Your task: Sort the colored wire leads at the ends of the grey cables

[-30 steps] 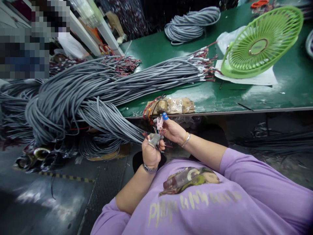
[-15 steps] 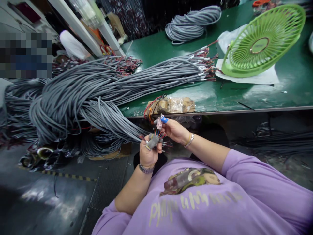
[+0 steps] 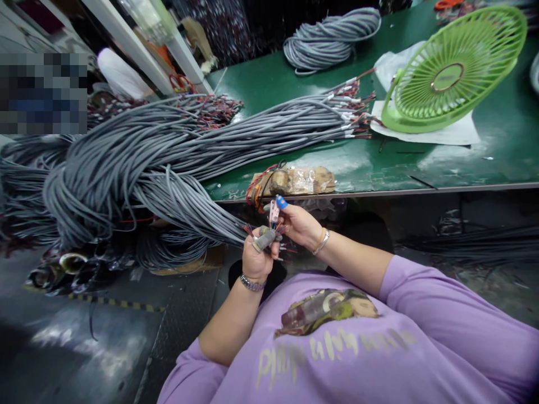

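My left hand (image 3: 255,259) is closed round the end of a grey cable (image 3: 266,238), with thin coloured wires fanning out of its tip. My right hand (image 3: 298,223), a blue cot on one fingertip, pinches a small pale connector (image 3: 274,212) just above those wires. Both hands hover below the front edge of the green table (image 3: 442,168). The cable runs left into a big bundle of grey cables (image 3: 138,163) draped over the table's left end.
A green fan (image 3: 452,70) lies on white paper at the back right. A coil of grey cable (image 3: 330,39) sits at the far edge. A taped wooden block (image 3: 301,180) with red wires rests at the table's front edge. More cables lie on the dark floor at left.
Both hands have stayed near the same spot; the left hand has shifted slightly, turning the cable end a little. The right hand keeps the connector above the wires.
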`<state>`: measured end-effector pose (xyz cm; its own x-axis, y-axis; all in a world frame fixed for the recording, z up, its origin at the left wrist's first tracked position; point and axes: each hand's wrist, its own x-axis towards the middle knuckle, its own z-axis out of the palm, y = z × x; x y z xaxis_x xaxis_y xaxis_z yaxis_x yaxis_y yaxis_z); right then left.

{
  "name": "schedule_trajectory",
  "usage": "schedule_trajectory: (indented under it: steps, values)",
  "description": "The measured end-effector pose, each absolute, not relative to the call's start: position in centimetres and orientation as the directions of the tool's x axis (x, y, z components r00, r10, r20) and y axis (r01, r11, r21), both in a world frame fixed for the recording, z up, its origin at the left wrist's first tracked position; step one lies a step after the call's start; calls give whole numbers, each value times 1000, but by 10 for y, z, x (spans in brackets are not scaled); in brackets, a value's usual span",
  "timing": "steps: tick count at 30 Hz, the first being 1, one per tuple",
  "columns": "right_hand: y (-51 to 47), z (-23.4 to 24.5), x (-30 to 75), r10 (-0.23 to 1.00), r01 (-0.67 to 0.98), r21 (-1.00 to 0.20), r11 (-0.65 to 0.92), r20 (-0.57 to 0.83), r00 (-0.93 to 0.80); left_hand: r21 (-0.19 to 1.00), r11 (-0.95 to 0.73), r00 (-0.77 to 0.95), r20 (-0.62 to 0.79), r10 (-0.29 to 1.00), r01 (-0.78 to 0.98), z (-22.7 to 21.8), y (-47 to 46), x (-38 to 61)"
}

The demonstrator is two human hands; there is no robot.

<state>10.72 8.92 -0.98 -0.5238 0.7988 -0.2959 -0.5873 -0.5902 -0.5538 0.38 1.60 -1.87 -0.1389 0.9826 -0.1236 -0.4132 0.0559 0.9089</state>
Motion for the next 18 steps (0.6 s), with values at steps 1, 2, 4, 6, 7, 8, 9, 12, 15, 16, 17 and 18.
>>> schedule_trajectory:
  steps: [1,2,4,6,7,8,9,12,15,16,17,18]
  values:
    - [89,-10,107,800,-590,-553,-588,-295,-522,911,61,-140,-128,982,-409,-20,16,4]
    - [89,-10,106,801,-592,-552,-588,-294,-521,912,63,-145,-132,981,-405,-20,16,4]
    - [89,-12,106,794,-589,-546,-596,-291,-534,913,62,-157,-136,978,-404,-20,16,4]
    - [88,-15,107,781,-589,-529,-612,-285,-556,912,50,-169,-129,977,-408,-19,15,4]
    - [88,-17,107,770,-584,-517,-625,-284,-572,912,43,-174,-123,977,-407,-19,14,5]
    - [88,-18,109,756,-576,-507,-641,-285,-589,914,37,-178,-119,977,-403,-18,12,5]
    - [88,-19,110,739,-564,-499,-658,-288,-609,918,33,-184,-115,976,-396,-18,9,6]
    - [89,-20,115,697,-517,-502,-694,-287,-657,932,10,-218,-95,971,-363,-17,-1,7]
    - [89,-17,119,682,-491,-523,-696,-268,-681,948,-37,-301,-64,951,-317,-16,-9,10]
    - [89,-16,119,683,-486,-533,-693,-266,-681,952,-50,-334,-56,941,-301,-16,-11,11]
    - [89,-15,120,690,-486,-545,-683,-264,-674,957,-59,-366,-51,929,-285,-16,-12,12]
    - [89,-14,120,704,-490,-560,-668,-263,-660,960,-66,-393,-48,918,-271,-16,-12,14]
